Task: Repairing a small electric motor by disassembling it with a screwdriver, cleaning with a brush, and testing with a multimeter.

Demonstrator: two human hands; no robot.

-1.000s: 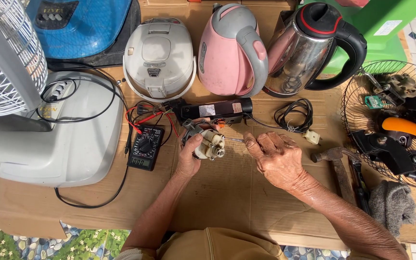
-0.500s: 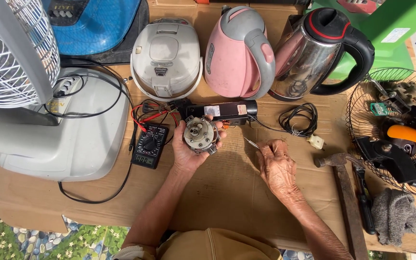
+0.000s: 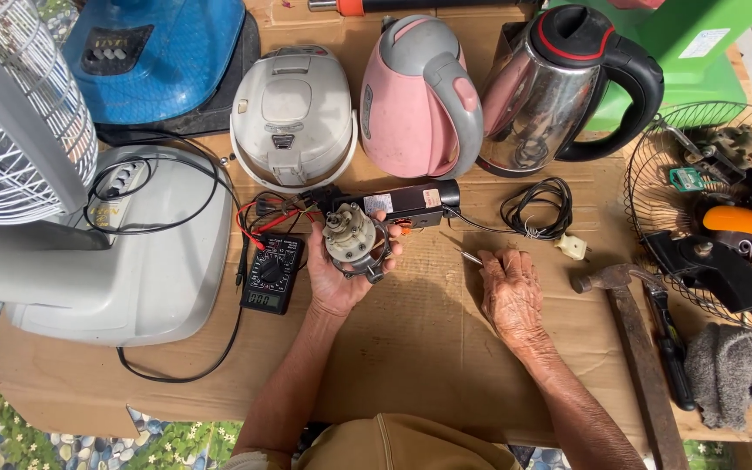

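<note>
My left hand holds a small round fan motor upright above the cardboard, its shaft end facing up. My right hand rests palm down on the cardboard, fingers on a thin metal tool whose tip shows just left of the fingertips. A black rectangular part with a label lies just behind the motor. A black multimeter with red and black leads lies left of my left hand.
A white rice cooker, pink kettle and steel kettle line the back. A grey fan base stands at left. A hammer, a screwdriver, a grey cloth and a wire guard with parts are at right. A coiled cord lies nearby.
My left hand lifted the motor from the cardboard and turned it upright. My right hand drew apart to the right and settled flat on the cardboard.
</note>
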